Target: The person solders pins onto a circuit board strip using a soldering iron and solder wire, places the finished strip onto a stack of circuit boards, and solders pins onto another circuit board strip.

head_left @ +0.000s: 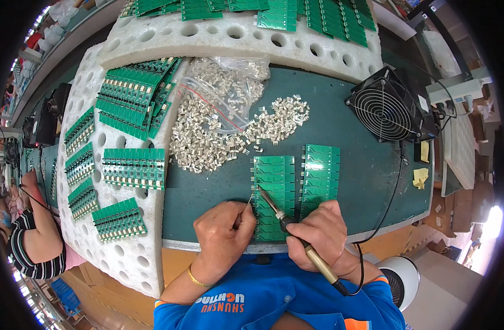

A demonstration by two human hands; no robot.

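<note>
My right hand (318, 234) is closed round a soldering iron (320, 264). Its tip meets the left edge of a green circuit board panel (277, 198), among small metal pins. My left hand (223, 228), fingers curled, pinches a thin solder wire (249, 199) whose end reaches toward that tip. A second green panel (320, 176) lies just to the right, partly behind my right hand. Behind both panels is a large heap of small white pin connectors (202, 148), some in an open clear plastic bag (230, 82).
White foam trays (120, 253) at left and back hold stacks of green boards. A black fan (379, 107) stands at back right, its cable near the iron's cord. Small yellow pieces (419, 177) lie at the mat's right edge. A co-worker's arm (42, 225) shows at far left.
</note>
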